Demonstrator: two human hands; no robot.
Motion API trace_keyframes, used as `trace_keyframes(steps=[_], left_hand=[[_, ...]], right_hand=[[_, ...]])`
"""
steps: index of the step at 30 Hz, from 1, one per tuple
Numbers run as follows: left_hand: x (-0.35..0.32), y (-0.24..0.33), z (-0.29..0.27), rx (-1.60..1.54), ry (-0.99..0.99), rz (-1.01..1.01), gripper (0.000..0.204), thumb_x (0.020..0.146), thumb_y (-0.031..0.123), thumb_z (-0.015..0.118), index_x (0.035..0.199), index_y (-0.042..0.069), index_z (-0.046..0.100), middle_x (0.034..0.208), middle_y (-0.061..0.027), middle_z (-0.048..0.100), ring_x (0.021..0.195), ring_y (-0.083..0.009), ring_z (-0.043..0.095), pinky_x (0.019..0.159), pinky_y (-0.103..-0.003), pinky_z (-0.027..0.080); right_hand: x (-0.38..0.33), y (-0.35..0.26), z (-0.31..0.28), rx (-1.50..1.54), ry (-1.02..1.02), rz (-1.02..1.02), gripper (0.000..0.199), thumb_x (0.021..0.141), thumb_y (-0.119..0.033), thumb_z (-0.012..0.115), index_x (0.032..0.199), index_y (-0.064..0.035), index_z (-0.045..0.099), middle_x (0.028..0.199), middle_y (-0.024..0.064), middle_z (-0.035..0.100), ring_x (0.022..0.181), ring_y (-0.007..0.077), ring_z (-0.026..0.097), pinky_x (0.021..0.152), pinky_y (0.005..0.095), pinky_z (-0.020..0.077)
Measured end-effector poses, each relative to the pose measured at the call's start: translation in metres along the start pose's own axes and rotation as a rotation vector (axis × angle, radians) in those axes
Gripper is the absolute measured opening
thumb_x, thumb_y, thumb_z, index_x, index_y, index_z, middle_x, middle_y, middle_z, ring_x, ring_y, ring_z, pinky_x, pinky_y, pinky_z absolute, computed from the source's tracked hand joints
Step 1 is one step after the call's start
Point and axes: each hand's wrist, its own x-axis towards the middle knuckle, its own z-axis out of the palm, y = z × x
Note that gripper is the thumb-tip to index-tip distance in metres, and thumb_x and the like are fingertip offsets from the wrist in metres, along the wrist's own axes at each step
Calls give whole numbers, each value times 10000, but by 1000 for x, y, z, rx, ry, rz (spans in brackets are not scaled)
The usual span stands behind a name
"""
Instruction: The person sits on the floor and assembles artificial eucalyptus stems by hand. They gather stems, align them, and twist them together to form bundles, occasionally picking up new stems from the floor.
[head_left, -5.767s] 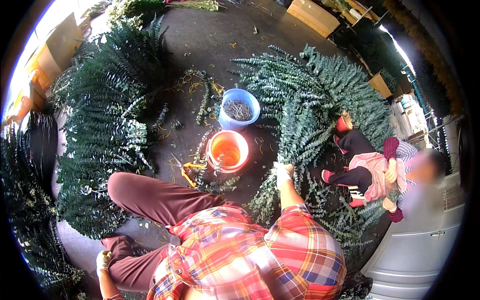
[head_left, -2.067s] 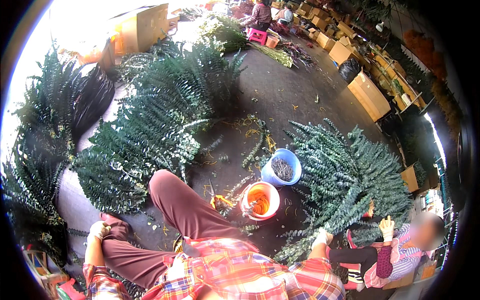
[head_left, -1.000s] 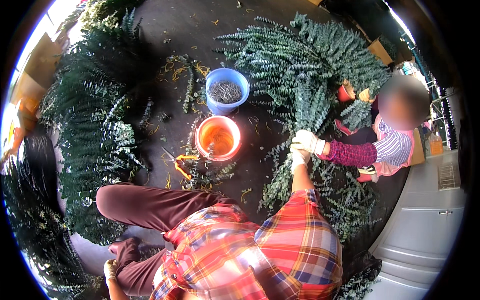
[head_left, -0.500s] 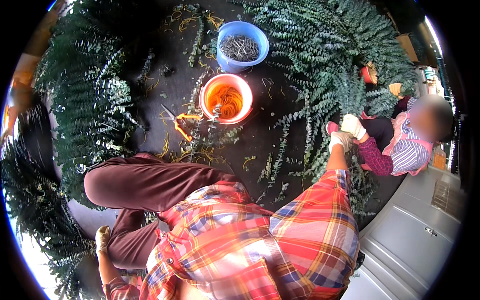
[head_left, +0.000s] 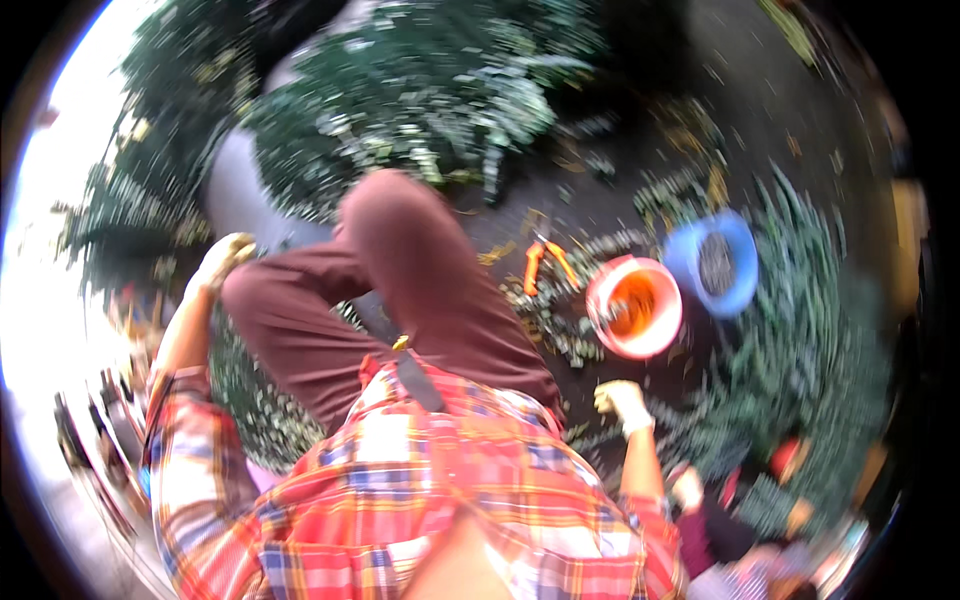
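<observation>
Okay, left cream-gloved hand (head_left: 218,264) is beside the bent knee of the maroon trousers (head_left: 300,305); blurred, can't tell opening or contents. Right cream-gloved hand (head_left: 624,402): fingers curled, can't tell if gripping anything. It's near, not touching, the round pink-red plastic bucket (head_left: 648,347). Orange-handled pruners (head_left: 533,268) lie left of that; green leafy branches (head_left: 795,345) right.

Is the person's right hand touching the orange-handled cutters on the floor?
Apart: the head view, though blurred, shows the right hand clear of the cutters, with leafy sprigs and dark floor visible between them.
</observation>
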Motion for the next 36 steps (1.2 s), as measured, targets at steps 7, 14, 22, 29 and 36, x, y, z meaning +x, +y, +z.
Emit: trace_keyframes(steps=[7, 14, 22, 29, 36], left_hand=[[-88, 10, 125, -264, 102, 60, 348, 860, 299, 655, 1113, 61, 682, 1074, -166, 699, 985, -294, 657, 858, -393, 496], [-126, 14, 212, -659, -58, -286, 436, 922, 372, 602, 1134, -3, 670, 1015, -116, 725, 899, -168, 650, 803, -332, 500], [-63, -8, 210, -1128, 213, -500, 511, 907, 256, 628, 1322, -32, 554, 1218, -124, 652, 1070, -189, 612, 924, -324, 484], [80, -28, 195, -1281, 444, -661, 972, 872, 378, 726, 1537, -32, 147, 1564, -260, 253, 1441, -306, 302, 1159, -386, 272], [197, -62, 200, -1297, 611, -739, 1166, 802, 572, 723, 1544, -36, 59, 1585, -233, 216, 1465, -314, 236, 1180, -399, 220]], right_hand=[[-59, -155, 60, -551, -1, -323, 421, 981, -310, 558, 719, -7, 689, 602, 72, 652, 436, 125, 559, 426, 244, 431], [-69, -366, 143, -603, -6, -792, 310, 995, -278, 571, 944, -1, 700, 750, 56, 686, 579, 116, 610, 541, 243, 494], [-29, -526, 382, -1180, -144, -1535, 618, 876, -320, 708, 1378, -22, 505, 1346, 177, 568, 1252, 304, 533, 1068, 369, 406], [41, -514, 571, -1408, -93, -1650, 887, 760, -443, 779, 1457, -61, 385, 1487, 250, 379, 1399, 393, 331, 1164, 465, 266], [108, -492, 643, -1742, -46, -1449, 1068, 687, -451, 836, 1529, -136, 259, 1582, 181, 214, 1430, 440, 236, 1106, 677, 236]])
